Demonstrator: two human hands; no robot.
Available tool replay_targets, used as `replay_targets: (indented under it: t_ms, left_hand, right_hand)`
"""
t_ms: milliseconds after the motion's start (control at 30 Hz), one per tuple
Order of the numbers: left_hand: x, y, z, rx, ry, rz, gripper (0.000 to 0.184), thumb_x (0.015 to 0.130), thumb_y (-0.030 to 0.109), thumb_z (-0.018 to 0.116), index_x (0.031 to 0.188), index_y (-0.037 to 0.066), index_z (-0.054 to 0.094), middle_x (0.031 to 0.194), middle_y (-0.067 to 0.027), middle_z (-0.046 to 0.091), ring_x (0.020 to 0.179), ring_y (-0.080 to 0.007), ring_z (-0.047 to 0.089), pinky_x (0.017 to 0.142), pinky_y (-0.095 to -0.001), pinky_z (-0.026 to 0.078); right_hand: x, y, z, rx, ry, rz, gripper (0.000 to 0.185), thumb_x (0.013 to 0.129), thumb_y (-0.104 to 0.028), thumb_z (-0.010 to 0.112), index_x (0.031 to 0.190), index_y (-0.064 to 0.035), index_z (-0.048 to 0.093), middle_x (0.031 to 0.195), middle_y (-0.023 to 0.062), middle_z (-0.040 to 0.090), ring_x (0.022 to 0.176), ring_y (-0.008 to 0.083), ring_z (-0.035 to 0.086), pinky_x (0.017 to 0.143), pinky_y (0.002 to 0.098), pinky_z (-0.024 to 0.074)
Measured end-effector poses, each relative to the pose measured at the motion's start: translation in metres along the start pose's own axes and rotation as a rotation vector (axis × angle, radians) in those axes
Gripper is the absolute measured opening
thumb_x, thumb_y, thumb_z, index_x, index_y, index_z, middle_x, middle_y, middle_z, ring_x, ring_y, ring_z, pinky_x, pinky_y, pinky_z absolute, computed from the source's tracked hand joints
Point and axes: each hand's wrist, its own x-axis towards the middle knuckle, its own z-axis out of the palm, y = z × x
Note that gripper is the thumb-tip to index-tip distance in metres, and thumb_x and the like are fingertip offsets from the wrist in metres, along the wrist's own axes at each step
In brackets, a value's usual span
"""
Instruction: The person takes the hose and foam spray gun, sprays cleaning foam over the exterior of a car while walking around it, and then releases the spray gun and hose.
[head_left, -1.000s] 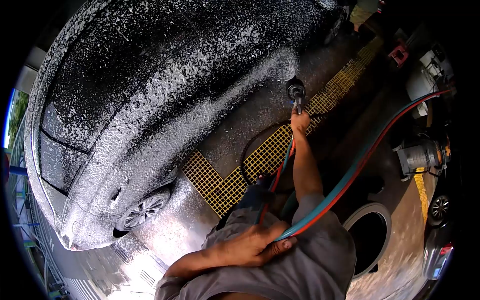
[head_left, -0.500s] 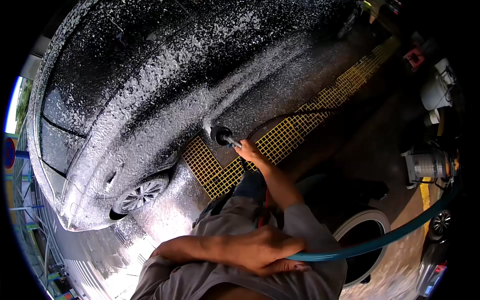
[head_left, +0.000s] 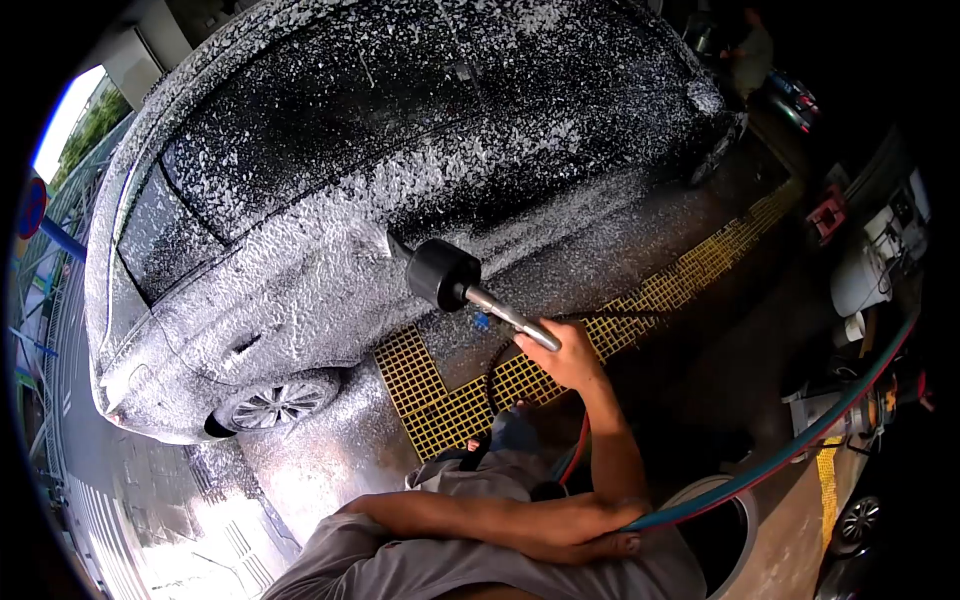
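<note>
A dark car (head_left: 300, 290) speckled and coated with white foam fills the upper left. My right hand (head_left: 568, 352) is closed around the metal tube of a foam sprayer (head_left: 445, 274). The sprayer has a wide black head, pointed at the car's side, and pale spray leaves it. Across my body reaches my left arm, and my left hand (head_left: 590, 532) is closed on a blue-green hose (head_left: 715, 495) with a red line beside it. The hose runs off to the upper right.
Yellow floor grating (head_left: 560, 375) lies between my feet and the car. A round pale rim (head_left: 748, 535) stands close at my right. Further right are a machine (head_left: 850, 415), a white container (head_left: 862, 283) and a red object (head_left: 827, 213). Another person (head_left: 752, 55) is at the upper right.
My right hand and the sprayer have risen, and the black head looks larger. The view has shifted, showing more of the car. The hose at my left hand has lifted on the right.
</note>
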Motion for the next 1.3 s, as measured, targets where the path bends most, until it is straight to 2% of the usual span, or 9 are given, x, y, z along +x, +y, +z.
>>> replay_targets:
  t_ms: [67, 267, 400, 600, 700, 767, 1033, 1167, 1300]
  left_hand:
    - [-0.001, 0.004, 0.006, -0.022, 0.012, -0.005, 0.029, 0.104, 0.029, 0.046, 0.103, 0.000, 0.048, 0.068, -0.0198, 0.057, 0.063, -0.0354, 0.060, 0.060, -0.0426, 0.048]
    - [-0.002, 0.012, 0.024, 0.122, -0.068, 0.017, 0.029, 0.103, 0.027, 0.047, 0.096, -0.001, 0.043, 0.060, -0.0224, 0.053, 0.058, -0.0425, 0.058, 0.050, -0.0465, 0.041]
    - [-0.010, 0.011, 0.032, 0.084, -0.012, 0.075, 0.030, 0.102, 0.025, 0.049, 0.097, -0.004, 0.043, 0.059, -0.0236, 0.052, 0.059, -0.0454, 0.056, 0.051, -0.0469, 0.041]
    - [-0.007, 0.020, 0.029, 0.195, 0.242, 0.455, 0.028, 0.102, 0.022, 0.048, 0.102, -0.006, 0.044, 0.058, -0.0243, 0.052, 0.057, -0.0461, 0.055, 0.050, -0.0481, 0.041]
    - [-0.012, 0.032, 0.035, 0.274, 0.252, 0.400, 0.030, 0.100, 0.020, 0.053, 0.080, -0.003, 0.050, 0.062, -0.0205, 0.057, 0.056, -0.0387, 0.058, 0.050, -0.0437, 0.043]
    - [-0.017, 0.037, 0.029, 0.250, 0.036, 0.017, 0.027, 0.101, 0.020, 0.050, 0.104, -0.006, 0.045, 0.055, -0.0220, 0.052, 0.054, -0.0449, 0.056, 0.046, -0.0485, 0.041]
    - [-0.012, 0.028, 0.004, 0.195, 0.123, -0.032, 0.024, 0.099, 0.020, 0.053, 0.103, -0.003, 0.048, 0.061, -0.0239, 0.057, 0.058, -0.0436, 0.060, 0.050, -0.0486, 0.045]
    - [0.006, -0.001, -0.014, 0.194, 0.111, -0.043, 0.019, 0.100, 0.019, 0.053, 0.105, 0.000, 0.052, 0.065, -0.0177, 0.059, 0.058, -0.0371, 0.062, 0.050, -0.0425, 0.045]
    - [0.047, -0.016, -0.046, 0.219, 0.084, -0.057, 0.017, 0.101, 0.020, 0.053, 0.103, 0.004, 0.054, 0.070, -0.0152, 0.060, 0.062, -0.0338, 0.063, 0.055, -0.0405, 0.046]
  right_hand:
    - [-0.003, -0.031, -0.038, 0.159, 0.225, 0.065, 0.018, 0.090, -0.016, 0.068, 0.095, 0.0013, 0.069, 0.063, 0.0024, 0.060, 0.052, 0.0080, 0.054, 0.045, 0.0239, 0.0397]
    - [0.007, -0.096, -0.132, 0.166, 0.674, 0.134, 0.018, 0.093, -0.013, 0.064, 0.104, 0.0001, 0.066, 0.072, 0.0020, 0.060, 0.058, 0.0068, 0.056, 0.044, 0.0221, 0.0397]
    - [0.026, -0.125, -0.132, 0.089, 0.750, 0.158, 0.020, 0.094, -0.016, 0.063, 0.105, -0.0002, 0.066, 0.071, 0.0013, 0.057, 0.057, 0.0070, 0.055, 0.043, 0.0221, 0.0388]
    - [0.047, -0.155, -0.054, 0.208, 0.259, 0.021, 0.023, 0.090, -0.016, 0.069, 0.104, 0.0022, 0.067, 0.071, 0.0041, 0.061, 0.057, 0.0091, 0.059, 0.042, 0.0218, 0.0404]
    - [0.055, -0.178, -0.002, 0.218, -0.001, -0.063, 0.023, 0.089, -0.015, 0.069, 0.102, 0.0029, 0.068, 0.070, 0.0057, 0.064, 0.056, 0.0086, 0.060, 0.042, 0.0216, 0.0412]
    - [0.056, -0.187, 0.025, 0.207, -0.160, -0.105, 0.024, 0.089, -0.016, 0.069, 0.102, 0.0030, 0.068, 0.068, 0.0051, 0.065, 0.055, 0.0085, 0.060, 0.044, 0.0221, 0.0424]
    - [0.044, -0.076, 0.057, -0.034, -0.421, -0.356, 0.022, 0.087, -0.024, 0.072, 0.087, -0.0025, 0.070, 0.064, 0.0074, 0.066, 0.056, 0.0141, 0.062, 0.053, 0.0329, 0.0454]
    - [0.040, 0.011, 0.026, -0.121, -0.195, -0.198, 0.020, 0.085, -0.022, 0.072, 0.085, -0.0023, 0.067, 0.063, 0.0117, 0.061, 0.055, 0.0193, 0.059, 0.056, 0.0368, 0.0460]
    - [0.047, 0.086, -0.057, 0.057, 0.088, 0.190, 0.018, 0.088, -0.020, 0.068, 0.088, -0.0026, 0.069, 0.063, 0.0053, 0.063, 0.055, 0.0143, 0.061, 0.053, 0.0329, 0.0475]
